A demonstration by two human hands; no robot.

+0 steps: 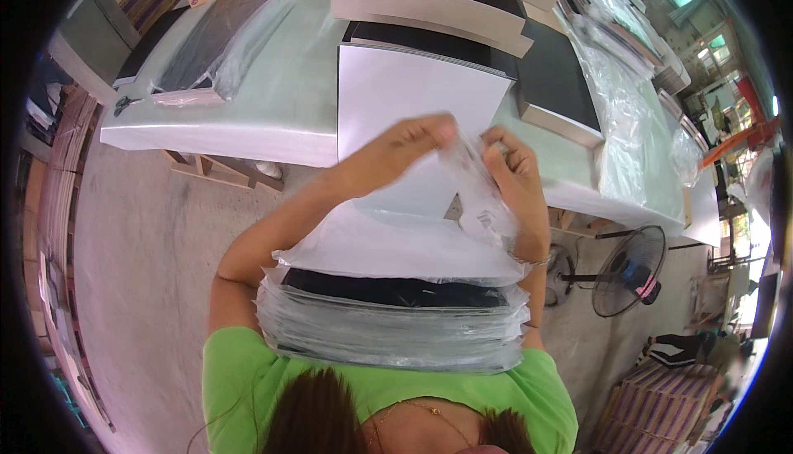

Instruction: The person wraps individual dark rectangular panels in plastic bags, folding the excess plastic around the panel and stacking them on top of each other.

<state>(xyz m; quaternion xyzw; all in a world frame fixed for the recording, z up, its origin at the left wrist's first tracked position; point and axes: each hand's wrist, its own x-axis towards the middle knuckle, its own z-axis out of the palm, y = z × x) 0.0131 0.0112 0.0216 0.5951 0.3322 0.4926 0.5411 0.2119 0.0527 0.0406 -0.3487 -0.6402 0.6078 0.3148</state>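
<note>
My left hand (413,142) and my right hand (516,173) are raised close together in front of me. The fingers of both are closed on a crumpled clear plastic bag (487,216), which hangs down beneath the right hand. The left fingertips are slightly blurred. Behind my hands a large white board (401,82) lies at the near edge of the table. Close to my chest rests a thick stack of plastic-wrapped boards (392,334), with one black face showing through the wrapping. My forearms pass on either side of this stack.
Stepped stacks of black-and-white boards (438,12) rise on the table (306,111). A plastic-covered board pack (215,45) and scissors (125,104) lie to the left. At right are a black board stack (562,90), loose plastic (624,132) and, beyond the table, a fan (629,272).
</note>
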